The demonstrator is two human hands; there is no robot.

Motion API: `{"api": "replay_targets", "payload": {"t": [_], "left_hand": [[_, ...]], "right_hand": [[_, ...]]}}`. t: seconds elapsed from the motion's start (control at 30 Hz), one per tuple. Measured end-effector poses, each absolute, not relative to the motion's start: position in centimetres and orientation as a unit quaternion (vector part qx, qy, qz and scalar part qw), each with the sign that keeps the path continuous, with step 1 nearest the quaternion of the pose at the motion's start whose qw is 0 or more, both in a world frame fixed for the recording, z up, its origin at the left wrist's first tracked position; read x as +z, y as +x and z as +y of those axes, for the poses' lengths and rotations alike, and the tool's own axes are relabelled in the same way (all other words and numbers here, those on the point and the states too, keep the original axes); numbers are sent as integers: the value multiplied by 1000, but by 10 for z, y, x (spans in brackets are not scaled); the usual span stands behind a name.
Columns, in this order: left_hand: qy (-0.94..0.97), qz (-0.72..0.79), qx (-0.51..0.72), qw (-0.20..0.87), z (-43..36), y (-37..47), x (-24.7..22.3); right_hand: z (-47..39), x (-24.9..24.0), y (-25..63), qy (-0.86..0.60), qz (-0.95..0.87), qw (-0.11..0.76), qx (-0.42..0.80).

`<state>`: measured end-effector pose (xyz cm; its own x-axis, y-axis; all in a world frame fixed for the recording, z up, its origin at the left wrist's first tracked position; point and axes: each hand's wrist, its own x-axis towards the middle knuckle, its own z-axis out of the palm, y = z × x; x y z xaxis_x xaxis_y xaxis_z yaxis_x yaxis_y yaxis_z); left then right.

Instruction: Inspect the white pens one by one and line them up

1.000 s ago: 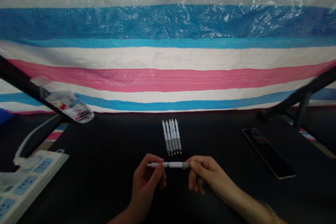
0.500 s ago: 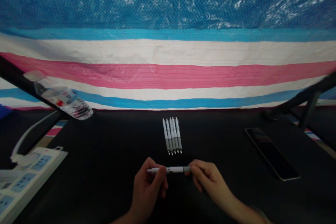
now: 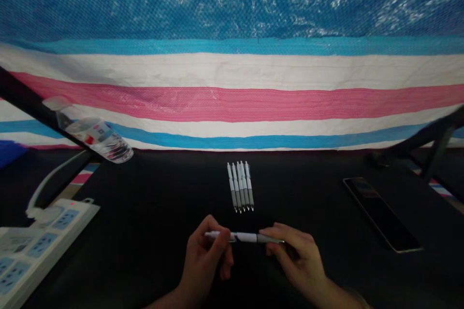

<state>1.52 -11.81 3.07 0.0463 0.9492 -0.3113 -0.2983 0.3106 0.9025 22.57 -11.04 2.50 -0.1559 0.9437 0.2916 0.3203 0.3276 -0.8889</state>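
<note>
A white and grey pen lies level between my hands, just above the black table. My left hand pinches its white clicker end between thumb and fingers. At the grey tip end, my right hand has its index finger along the top of the barrel and its thumb below, and the metal point shows beside the fingers. Beyond the hands, several similar pens rest side by side in a row, tips toward me.
On the left lie a white power strip with a plugged cable and a tilted clear plastic bottle by a black bar. A dark phone rests at the right of the black table. Striped sheeting hangs behind.
My right hand has shifted right and changed its hold, so the pen's grey end and metal tip now show. My left hand keeps its pinch. The view has moved slightly.
</note>
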Motion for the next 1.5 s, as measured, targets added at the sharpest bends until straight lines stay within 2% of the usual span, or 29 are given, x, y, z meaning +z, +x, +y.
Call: {"api": "replay_targets", "payload": {"t": [0.2, 0.3, 0.4, 0.53, 0.7, 0.87, 1.0, 1.13, 1.3, 1.5], "left_hand": [[324, 515, 503, 614, -119, 17, 26], [318, 514, 511, 612, -119, 16, 24], [309, 510, 513, 617, -117, 16, 25], [289, 508, 516, 626, -115, 16, 27], [278, 509, 517, 629, -112, 16, 30], [279, 510, 515, 630, -110, 16, 30], [282, 507, 516, 630, -110, 15, 28], [281, 501, 516, 635, -110, 15, 27], [280, 503, 522, 630, -109, 15, 27], [283, 507, 519, 627, -108, 14, 27]], "right_hand": [[-110, 31, 223, -468, -582, 348, 566], [-110, 32, 221, -501, -552, 363, 560], [-111, 31, 219, -491, -533, 385, 571], [-110, 28, 218, -498, -498, 366, 609], [-109, 27, 219, -483, -470, 400, 621], [-111, 25, 219, -517, -475, 376, 605], [-111, 27, 218, -502, -453, 416, 608], [-109, 29, 218, -511, -450, 384, 624], [-108, 30, 217, -498, -435, 417, 624], [-105, 24, 216, -495, -408, 384, 664]]}}
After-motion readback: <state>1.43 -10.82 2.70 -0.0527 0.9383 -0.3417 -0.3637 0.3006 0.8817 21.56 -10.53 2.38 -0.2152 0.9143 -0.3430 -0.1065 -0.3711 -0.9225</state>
